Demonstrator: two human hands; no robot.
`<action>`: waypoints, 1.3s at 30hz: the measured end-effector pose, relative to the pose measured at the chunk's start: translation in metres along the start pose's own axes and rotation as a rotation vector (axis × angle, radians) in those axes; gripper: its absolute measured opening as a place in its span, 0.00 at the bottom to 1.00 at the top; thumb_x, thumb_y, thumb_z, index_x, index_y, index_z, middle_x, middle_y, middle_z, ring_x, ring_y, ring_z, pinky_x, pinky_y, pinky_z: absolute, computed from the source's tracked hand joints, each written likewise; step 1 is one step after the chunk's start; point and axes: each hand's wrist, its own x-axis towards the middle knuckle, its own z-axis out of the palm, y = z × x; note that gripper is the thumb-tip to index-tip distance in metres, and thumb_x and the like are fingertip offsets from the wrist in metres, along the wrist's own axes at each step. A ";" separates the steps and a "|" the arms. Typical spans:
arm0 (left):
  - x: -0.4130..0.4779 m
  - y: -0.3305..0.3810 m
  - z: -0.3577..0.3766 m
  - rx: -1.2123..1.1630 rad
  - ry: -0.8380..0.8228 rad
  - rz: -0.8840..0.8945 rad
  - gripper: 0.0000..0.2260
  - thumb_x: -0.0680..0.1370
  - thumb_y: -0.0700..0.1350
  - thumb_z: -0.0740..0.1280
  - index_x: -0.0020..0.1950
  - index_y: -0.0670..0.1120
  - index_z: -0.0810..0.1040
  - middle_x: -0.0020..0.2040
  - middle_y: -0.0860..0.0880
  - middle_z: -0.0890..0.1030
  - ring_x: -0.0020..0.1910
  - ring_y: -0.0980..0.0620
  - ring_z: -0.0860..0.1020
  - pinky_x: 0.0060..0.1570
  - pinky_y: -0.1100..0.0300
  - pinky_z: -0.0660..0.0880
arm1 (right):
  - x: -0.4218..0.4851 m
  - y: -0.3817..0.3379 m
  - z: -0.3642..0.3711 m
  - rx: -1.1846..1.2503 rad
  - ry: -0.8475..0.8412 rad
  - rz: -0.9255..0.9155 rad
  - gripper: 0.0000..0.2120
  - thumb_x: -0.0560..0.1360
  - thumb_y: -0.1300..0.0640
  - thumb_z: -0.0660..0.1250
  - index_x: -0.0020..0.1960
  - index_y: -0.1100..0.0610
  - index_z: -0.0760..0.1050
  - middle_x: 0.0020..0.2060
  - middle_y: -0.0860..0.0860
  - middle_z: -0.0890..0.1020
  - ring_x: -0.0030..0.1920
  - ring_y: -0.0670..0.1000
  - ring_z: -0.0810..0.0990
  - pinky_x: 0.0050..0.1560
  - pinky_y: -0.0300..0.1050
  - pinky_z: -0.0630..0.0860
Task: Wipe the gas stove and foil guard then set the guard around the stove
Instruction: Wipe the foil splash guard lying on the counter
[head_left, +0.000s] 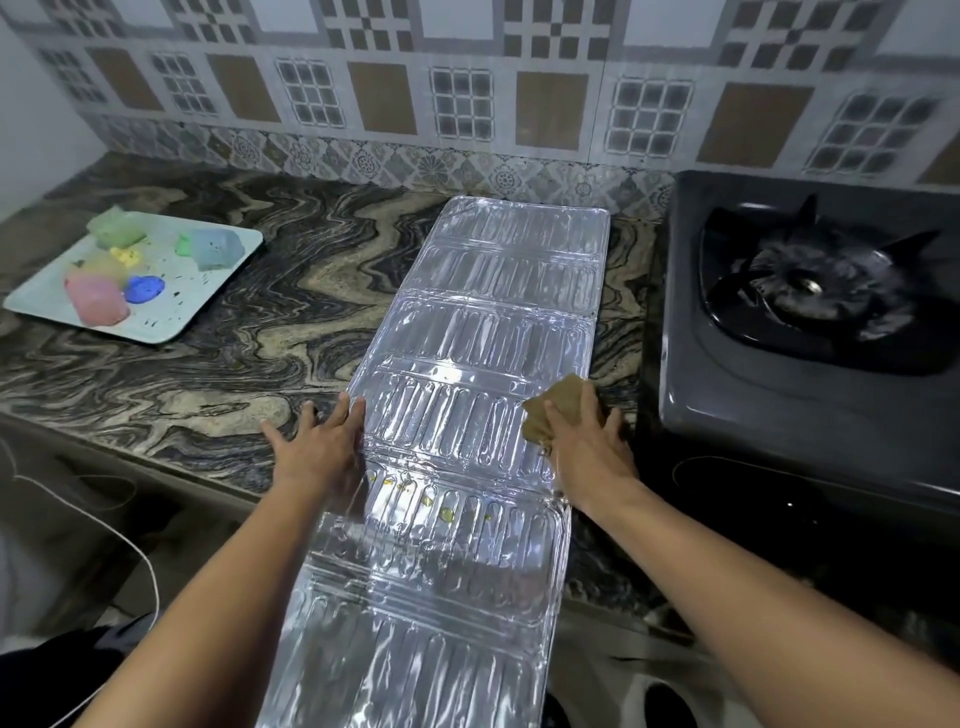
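Head view, looking down at a dark swirled stone worktop (218, 332) below a patterned tile wall. Far left sits a pale tray (208, 306) holding small coloured blocks, well apart from my work. Next comes my left hand (317, 447), fingers spread flat, palm pressing the left edge of the foil guard (483, 332) to steady it; it grasps nothing. The guard lies unfolded and flat, running from the wall toward me and hanging over the worktop's front edge. It is shiny, ribbed silver foil in hinged panels, and a row of small yellowish spots (444, 512) shows on the panel just below my hands. My right hand (587, 452) presses a brownish cloth (558, 410) onto the guard's right edge, fingers closed over the cloth. Far right stands the dark gas stove (779, 364), its burner bare, just beside the guard.

I judge the guard half wiped at most, since spots remain. Whether the stove is wiped I cannot tell. Standing the guard around the stove is still to do.
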 end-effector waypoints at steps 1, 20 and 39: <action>0.000 0.000 -0.001 0.001 -0.002 -0.002 0.42 0.79 0.41 0.66 0.79 0.56 0.37 0.80 0.56 0.42 0.79 0.40 0.45 0.66 0.23 0.44 | -0.002 -0.003 -0.004 -0.004 0.003 0.016 0.36 0.81 0.60 0.65 0.81 0.43 0.51 0.80 0.58 0.36 0.75 0.72 0.54 0.68 0.61 0.69; -0.003 -0.021 -0.015 -0.345 0.130 -0.019 0.27 0.78 0.47 0.67 0.75 0.57 0.63 0.71 0.55 0.71 0.66 0.47 0.73 0.65 0.43 0.71 | -0.008 -0.033 -0.071 0.884 -0.059 -0.011 0.19 0.80 0.45 0.64 0.68 0.53 0.70 0.45 0.51 0.85 0.36 0.46 0.81 0.30 0.37 0.72; -0.063 -0.047 0.011 -0.535 0.005 -0.387 0.23 0.73 0.63 0.66 0.48 0.42 0.76 0.44 0.45 0.81 0.46 0.43 0.79 0.50 0.48 0.77 | -0.041 -0.052 0.000 -0.347 0.083 -0.364 0.49 0.69 0.26 0.61 0.78 0.57 0.57 0.75 0.56 0.61 0.71 0.59 0.63 0.70 0.63 0.60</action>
